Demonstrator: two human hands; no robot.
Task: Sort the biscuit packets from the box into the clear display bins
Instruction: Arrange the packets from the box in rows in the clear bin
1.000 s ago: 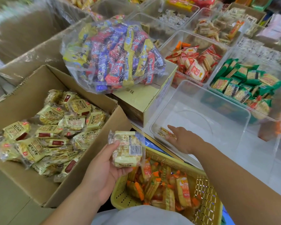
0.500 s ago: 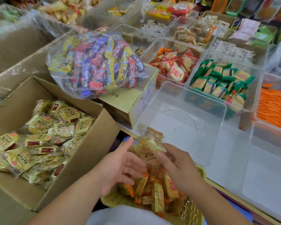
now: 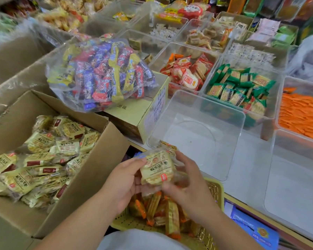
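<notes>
Above the far rim of the yellow basket (image 3: 215, 191), you hold one biscuit packet (image 3: 156, 170) between both hands. Your left hand (image 3: 126, 183) pinches its left edge, thumb on top and fingers curled underneath. Your right hand (image 3: 186, 188) grips the right edge, fingers bent over the wrapper and thumb at the lower corner. The packet is clear film over pale round biscuits, with a yellow panel of dark Chinese characters that lie upside down to you and a small red square mark at one corner. Another wrapper peeks out behind its far edge; I cannot tell which hand has it.

At your left, the open box (image 3: 90, 170) holds a heap of packets (image 3: 43, 156) with the same yellow panel, some showing a dark red strip. Just beyond your hands stands a clear bin (image 3: 202, 127); the packet is near its front wall, not inside it.

Behind the box, a carton (image 3: 139, 112) carries Chinese characters on its top and a white label of red writing too small to read on its side. A bag (image 3: 101, 74) of blue, red and yellow sweets rests on it. Farther bins hold red packets (image 3: 186, 74), green packets (image 3: 240, 87) and orange packets (image 3: 302, 114); their print is too blurred to read. Orange-edged packs (image 3: 155, 210) lie in the basket.
</notes>
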